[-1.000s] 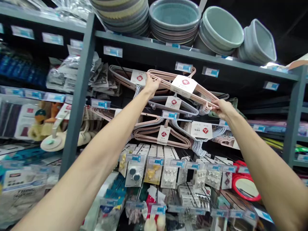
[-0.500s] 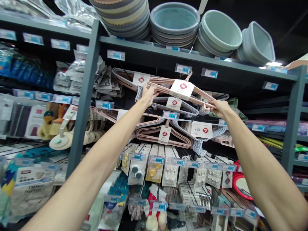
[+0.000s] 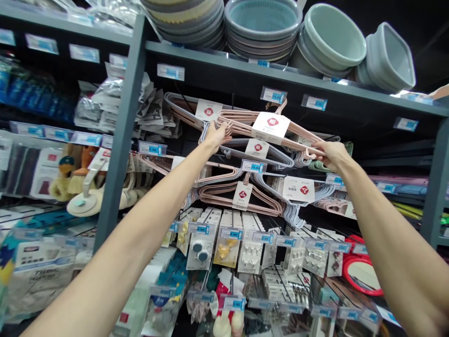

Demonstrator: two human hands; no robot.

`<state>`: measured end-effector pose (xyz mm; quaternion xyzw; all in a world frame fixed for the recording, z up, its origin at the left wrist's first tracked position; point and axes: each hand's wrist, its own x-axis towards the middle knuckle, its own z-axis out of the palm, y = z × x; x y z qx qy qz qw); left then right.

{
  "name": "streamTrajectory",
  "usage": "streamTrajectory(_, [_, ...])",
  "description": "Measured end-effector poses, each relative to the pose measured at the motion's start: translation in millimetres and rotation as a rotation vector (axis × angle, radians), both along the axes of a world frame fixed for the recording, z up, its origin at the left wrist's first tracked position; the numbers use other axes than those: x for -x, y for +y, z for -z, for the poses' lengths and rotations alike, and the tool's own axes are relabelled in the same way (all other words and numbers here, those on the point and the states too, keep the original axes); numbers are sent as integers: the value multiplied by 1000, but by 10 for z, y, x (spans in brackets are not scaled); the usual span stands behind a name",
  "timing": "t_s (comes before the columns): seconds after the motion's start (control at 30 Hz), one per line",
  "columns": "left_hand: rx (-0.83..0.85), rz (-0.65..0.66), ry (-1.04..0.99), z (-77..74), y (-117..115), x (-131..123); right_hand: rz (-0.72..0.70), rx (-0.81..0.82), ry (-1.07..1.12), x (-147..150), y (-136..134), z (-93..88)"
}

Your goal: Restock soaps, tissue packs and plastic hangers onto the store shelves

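Observation:
A bundle of pink clothes hangers (image 3: 245,122) with a white paper label (image 3: 271,127) round its middle is held up between my two hands. My left hand (image 3: 215,135) is closed on the bundle's left end. At its right end, my right hand (image 3: 333,154) grips the other corner. The bundle's hook points up, close to a price tag (image 3: 275,95). Just beneath hangs a grey hanger bundle (image 3: 242,150), partly covered by the pink one. Lower down are another pink bundle (image 3: 213,199) and a blue-grey bundle (image 3: 294,215).
Stacked basins (image 3: 335,35) and a colander (image 3: 263,18) stand on the top shelf. A grey post (image 3: 122,117) rises at the left, with brushes and bagged goods beyond it. Carded hooks (image 3: 250,248) hang below the hangers, near a red-rimmed mirror (image 3: 363,274).
The camera view has shifted slightly, and the shelves appear a little larger. Both hands keep hold of the pink hanger bundle, which stays in nearly the same place.

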<state>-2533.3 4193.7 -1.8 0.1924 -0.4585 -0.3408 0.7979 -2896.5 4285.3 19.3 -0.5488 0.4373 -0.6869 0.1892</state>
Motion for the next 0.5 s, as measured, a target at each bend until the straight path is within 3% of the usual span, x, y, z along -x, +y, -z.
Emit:
streamTrajectory(0.17, [99, 48, -12, -46, -116, 16, -116, 161, 35, -102, 89, 25])
streamTrajectory(0.4, [109, 116, -1, 161, -127, 173, -17, 291, 10, -66, -49, 94])
streamTrajectory(0.5, [118, 141, 44, 160, -124, 199, -1, 304, 1, -32, -98, 109])
